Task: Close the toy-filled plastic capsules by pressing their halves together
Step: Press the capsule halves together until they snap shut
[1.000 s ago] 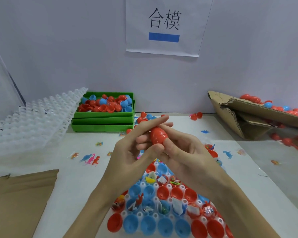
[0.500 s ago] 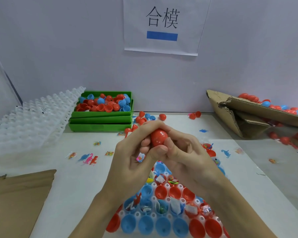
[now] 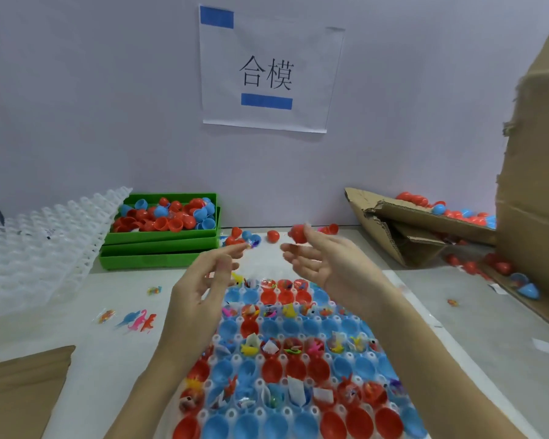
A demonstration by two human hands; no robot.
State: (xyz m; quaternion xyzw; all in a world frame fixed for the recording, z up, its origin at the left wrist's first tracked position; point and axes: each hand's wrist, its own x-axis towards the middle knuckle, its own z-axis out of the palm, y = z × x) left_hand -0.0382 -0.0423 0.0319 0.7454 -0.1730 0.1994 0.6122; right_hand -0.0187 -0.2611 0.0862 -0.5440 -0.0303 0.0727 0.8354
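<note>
Red closed plastic capsule (image 3: pixel 298 233) sits at the loosely spread right hand (image 3: pixel 327 267) fingertips; toss it gently toward the torn cardboard box (image 3: pixel 425 223). Left hand (image 3: pixel 203 280) relaxed, empty.

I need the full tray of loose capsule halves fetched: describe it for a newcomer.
Start at the paper sign on the back wall and drop to the table's far left. There green trays are stacked beside clear plastic racks; only the top green tray holds red and blue capsule halves.
</note>
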